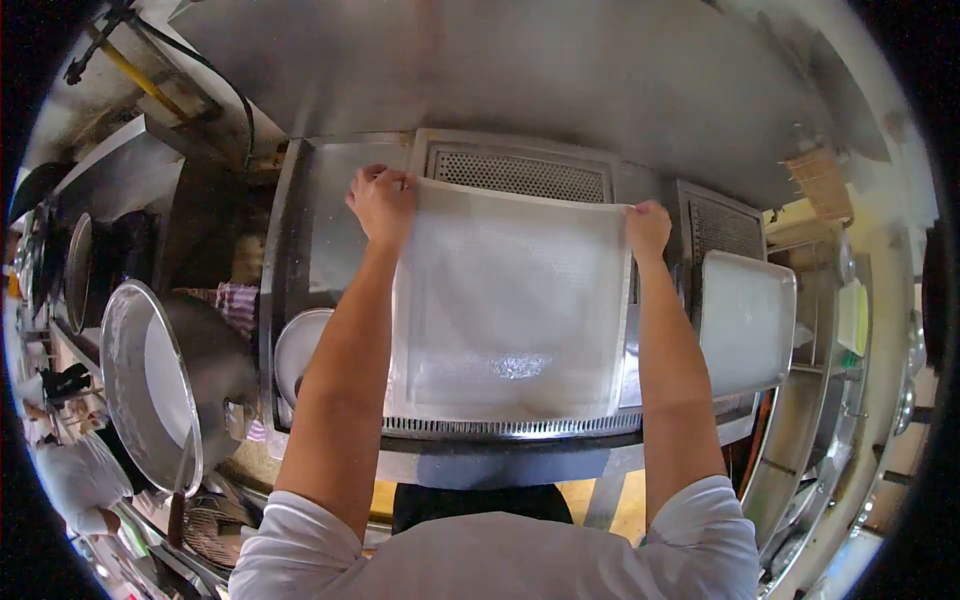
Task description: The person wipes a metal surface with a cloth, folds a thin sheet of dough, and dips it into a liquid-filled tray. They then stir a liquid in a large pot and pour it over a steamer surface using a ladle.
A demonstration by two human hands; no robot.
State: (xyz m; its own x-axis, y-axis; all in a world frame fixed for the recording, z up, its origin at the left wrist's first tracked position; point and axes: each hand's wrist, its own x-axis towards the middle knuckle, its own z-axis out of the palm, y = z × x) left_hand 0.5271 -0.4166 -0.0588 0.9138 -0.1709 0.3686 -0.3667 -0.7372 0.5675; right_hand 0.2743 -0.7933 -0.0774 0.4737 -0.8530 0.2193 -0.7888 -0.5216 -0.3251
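Observation:
A thin white, cloth-like sheet (pixel 515 300) is spread across the middle of a steel worktop unit. It is see-through enough that a rectangular outline shows beneath, and there is a wet, shiny patch near its front edge. My left hand (pixel 382 203) is closed at the far left corner of the sheet, fingers curled over the edge. At the far right corner, my right hand (pixel 649 230) pinches the sheet. Just behind the sheet lies a perforated metal panel (pixel 520 172), partly covered by it. A slotted metal strip (pixel 510 428) runs along the front.
A large metal pot (pixel 225 370) with whitish contents stands at left, beside a round metal lid or pan (pixel 298 350). To the right are a white rectangular tray (pixel 748 320) and another perforated panel (pixel 725 225). Another person (pixel 80 480) is at far left.

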